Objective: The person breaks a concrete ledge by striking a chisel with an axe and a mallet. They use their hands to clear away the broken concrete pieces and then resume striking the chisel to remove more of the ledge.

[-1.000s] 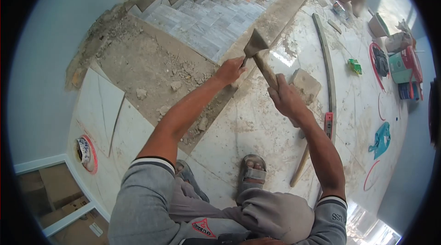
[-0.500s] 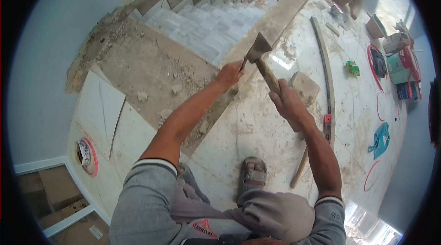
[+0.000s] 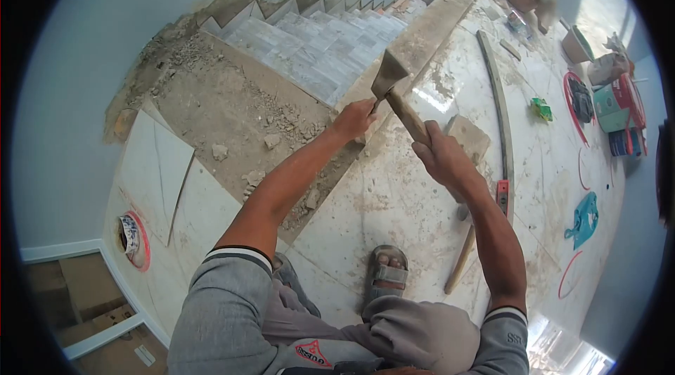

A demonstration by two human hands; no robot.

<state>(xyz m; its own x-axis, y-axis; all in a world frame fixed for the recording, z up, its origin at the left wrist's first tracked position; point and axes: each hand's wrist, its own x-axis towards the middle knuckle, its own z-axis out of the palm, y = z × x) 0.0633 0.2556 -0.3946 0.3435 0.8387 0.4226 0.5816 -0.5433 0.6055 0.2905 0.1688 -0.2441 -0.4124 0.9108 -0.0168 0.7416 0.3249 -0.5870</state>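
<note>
A tool with a broad metal head (image 3: 390,74) and a wooden handle (image 3: 408,116) is held up over the tiled edge above the stairs. My right hand (image 3: 444,153) is wrapped round the lower part of that handle. My left hand (image 3: 355,120) is closed just below the metal head, on something thin and dark that I cannot make out. A pale block (image 3: 468,137) lies behind my right hand. Broken rubble (image 3: 272,141) and dirt cover the strip left of my hands.
Tiled stairs (image 3: 309,44) descend beyond the strip. A long wooden bar (image 3: 496,87) and a red level (image 3: 502,196) lie at right, with a wooden handle (image 3: 460,259) nearer. Loose tile (image 3: 158,164) lies left. A blue bag (image 3: 582,220) and buckets (image 3: 610,104) stand far right.
The metal head is tilted slightly differently and sits a little further left. Both hands have stayed in nearly the same place, and the whole view has shifted slightly.
</note>
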